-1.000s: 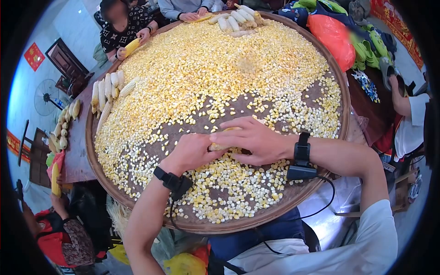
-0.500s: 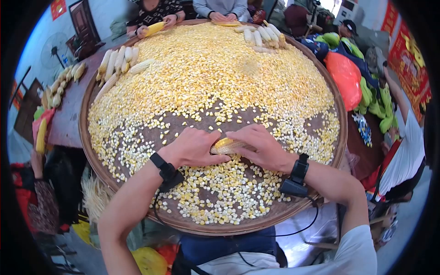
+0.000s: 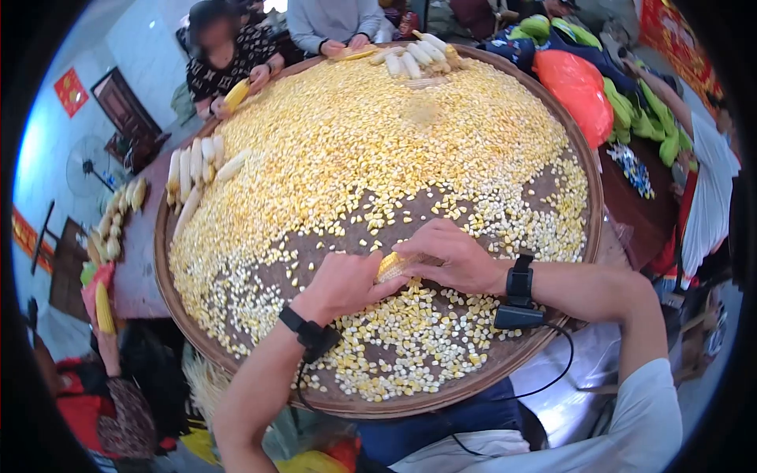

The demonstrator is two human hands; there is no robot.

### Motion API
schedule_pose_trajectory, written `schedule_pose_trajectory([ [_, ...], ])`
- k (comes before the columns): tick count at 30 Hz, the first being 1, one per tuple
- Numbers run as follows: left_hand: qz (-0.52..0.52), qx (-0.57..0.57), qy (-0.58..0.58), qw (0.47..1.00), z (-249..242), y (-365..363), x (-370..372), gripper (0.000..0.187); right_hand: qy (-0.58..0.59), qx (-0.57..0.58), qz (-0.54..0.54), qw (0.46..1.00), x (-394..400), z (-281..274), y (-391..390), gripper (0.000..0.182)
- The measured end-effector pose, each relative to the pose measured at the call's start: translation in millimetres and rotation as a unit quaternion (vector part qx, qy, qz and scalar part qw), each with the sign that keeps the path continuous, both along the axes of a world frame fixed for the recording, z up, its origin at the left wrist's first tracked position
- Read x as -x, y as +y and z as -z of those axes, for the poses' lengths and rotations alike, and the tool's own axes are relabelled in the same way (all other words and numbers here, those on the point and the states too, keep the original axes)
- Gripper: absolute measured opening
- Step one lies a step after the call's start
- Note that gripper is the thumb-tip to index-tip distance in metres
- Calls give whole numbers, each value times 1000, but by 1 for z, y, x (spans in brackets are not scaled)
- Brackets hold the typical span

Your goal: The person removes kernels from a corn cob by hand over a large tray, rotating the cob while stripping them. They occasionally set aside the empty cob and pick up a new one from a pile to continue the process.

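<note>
Your R hand slid off L hand; fingers of both grip cob btwn tray ctr & front edge, kernels sparse around.

The person is wearing a white short-sleeved shirt and a dark blue garment. The left wrist strap and right wrist strap (both black) are carrying dark boxy modules with thin black cables.
</note>
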State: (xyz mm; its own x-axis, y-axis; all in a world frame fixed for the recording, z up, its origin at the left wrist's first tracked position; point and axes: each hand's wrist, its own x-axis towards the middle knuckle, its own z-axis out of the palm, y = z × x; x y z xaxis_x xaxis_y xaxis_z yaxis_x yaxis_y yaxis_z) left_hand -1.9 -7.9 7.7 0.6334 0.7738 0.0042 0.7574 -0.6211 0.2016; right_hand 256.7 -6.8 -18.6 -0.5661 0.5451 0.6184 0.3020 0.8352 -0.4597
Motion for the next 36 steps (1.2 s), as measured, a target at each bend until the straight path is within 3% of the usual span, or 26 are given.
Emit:
schedule_pose_trajectory([
  [11, 6, -2, -39, 999, 19, 5, 5, 70, -11, 21, 2, 1000, 2, -4, 1, 67],
  [18, 18, -23, -22, 999, 14, 8, 5, 67, -21, 42, -2, 999, 4, -1, -1, 57],
  [29, -10, -4, 26, 1000, -7, -3, -3, 68, -12, 19, -27, 999, 2, -9, 1, 62],
  [36, 4, 3, -13, 1000, 9, 4, 2, 66, -3, 3, -16, 1000, 5, -1, 1, 62],
])
